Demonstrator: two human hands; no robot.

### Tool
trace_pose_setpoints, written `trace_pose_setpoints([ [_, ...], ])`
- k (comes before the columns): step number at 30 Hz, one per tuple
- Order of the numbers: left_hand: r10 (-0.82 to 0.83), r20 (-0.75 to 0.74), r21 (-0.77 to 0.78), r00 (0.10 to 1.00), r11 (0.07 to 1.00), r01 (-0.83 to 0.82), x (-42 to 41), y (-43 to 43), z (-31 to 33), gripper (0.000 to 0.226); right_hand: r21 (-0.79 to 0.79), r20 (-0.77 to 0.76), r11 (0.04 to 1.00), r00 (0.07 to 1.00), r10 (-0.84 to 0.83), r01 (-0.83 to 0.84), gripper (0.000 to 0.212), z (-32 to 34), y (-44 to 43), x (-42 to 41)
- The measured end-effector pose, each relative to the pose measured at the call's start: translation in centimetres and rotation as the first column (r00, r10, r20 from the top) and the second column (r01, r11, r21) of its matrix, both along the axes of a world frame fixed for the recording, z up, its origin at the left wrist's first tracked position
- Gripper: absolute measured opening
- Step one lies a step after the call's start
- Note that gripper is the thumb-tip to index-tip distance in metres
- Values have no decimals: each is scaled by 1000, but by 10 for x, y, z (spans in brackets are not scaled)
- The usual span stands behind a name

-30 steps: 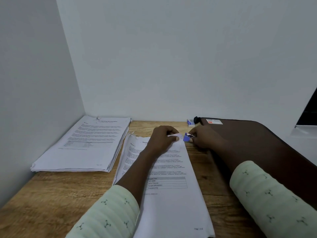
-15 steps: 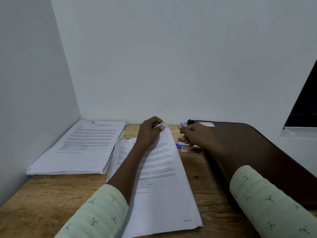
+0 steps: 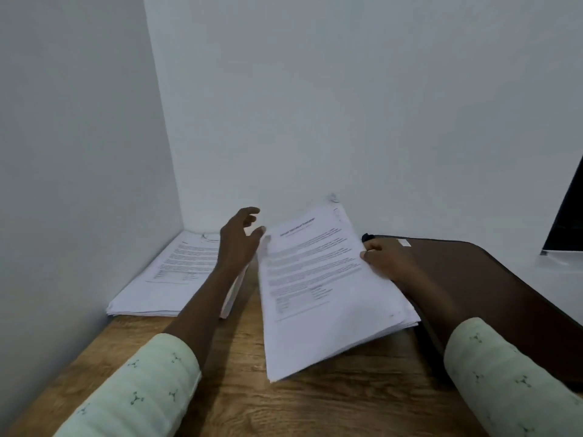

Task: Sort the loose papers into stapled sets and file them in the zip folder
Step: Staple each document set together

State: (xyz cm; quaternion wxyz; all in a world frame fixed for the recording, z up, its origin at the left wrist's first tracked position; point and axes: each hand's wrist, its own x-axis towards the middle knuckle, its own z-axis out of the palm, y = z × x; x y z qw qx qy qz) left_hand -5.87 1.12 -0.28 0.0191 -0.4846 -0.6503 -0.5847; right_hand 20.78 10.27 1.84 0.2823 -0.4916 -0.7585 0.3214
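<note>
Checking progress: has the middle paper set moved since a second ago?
Yes. The set is lifted off the table in the right hand, toward the folder.

Wood desk [image 3: 315, 405], white walls [image 3: 347, 105].

I am sitting at what looks like an office study cubicle: a wood-grain desk [image 3: 315, 398] is filling a corner where two bare white partition walls [image 3: 347, 105] are meeting. Against the corner, a pile of printed documents [image 3: 176, 275] is lying on the desk, and a brown zip folder [image 3: 492, 279] is lying at the desk's right side. Beyond the folder, a dark screen edge [image 3: 568, 212] is showing.
</note>
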Motion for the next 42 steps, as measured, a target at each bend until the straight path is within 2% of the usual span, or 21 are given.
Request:
trace_pose_setpoints([
  [2, 111, 22, -46, 994, 993, -110, -26, -22, 1, 32, -17, -116, 998, 991, -63, 62, 16, 6, 2, -3],
  [6, 276, 155, -131, 949, 957, -257, -64, -60, 1, 31, -26, -218, 991, 967, -131, 129, 21, 15, -4, -28],
  [12, 345, 254, -256, 903, 925, -281, -89, -92, 12, 49, -101, -296, 994, 952, -75, 46, 23, 1, -16, -108],
  [14, 362, 211, -313, 908, 905, -288, -98, -94, 15, 51, -144, -250, 989, 967, -54, 18, 17, -8, -17, -141],
  [17, 363, 147, -424, 920, 863, -273, -112, -89, 14, 49, -197, -177, 980, 982, -58, 22, 22, -22, -25, -182],
  [21, 327, 159, -522, 931, 828, -202, -127, -80, 1, 47, -158, -45, 987, 999, 7, -15, 26, -37, -36, -216],
  [25, 350, 61, -570, 935, 781, -255, -132, -73, -1, 53, -155, -8, 987, 999, -39, 37, 41, -48, -38, -228],
  [27, 360, 14, -610, 933, 742, -278, -134, -68, -1, 57, -215, -58, 977, 998, -18, 5, 45, -50, -36, -230],
  [30, 386, 10, -686, 923, 674, -275, -136, -55, -6, 63, -341, -201, 936, 979, 24, -93, 32, -48, -35, -236],
  [31, 405, 4, -713, 914, 642, -281, -139, -52, -9, 66, -382, -232, 915, 972, 39, -128, 34, -46, -36, -238],
  [32, 422, -13, -739, 906, 607, -293, -139, -46, -9, 67, -405, -248, 899, 966, 66, -165, 41, -46, -35, -240],
  [34, 452, -39, -771, 891, 554, -314, -143, -39, -12, 68, -422, -250, 877, 960, 129, -228, 69, -47, -33, -244],
  [37, 458, -165, -773, 874, 490, -403, -145, -32, -15, 70, -416, -255, 860, 946, 201, -295, 84, -46, -30, -249],
  [40, 418, -298, -723, 858, 488, -489, -141, -24, -17, 68, -420, -310, 856, 934, 178, -303, 88, -51, -21, -261],
  [42, 395, -278, -723, 876, 515, -462, -139, -18, -20, 75, -454, -401, 847, 912, 84, -277, 84, -56, -17, -266],
])
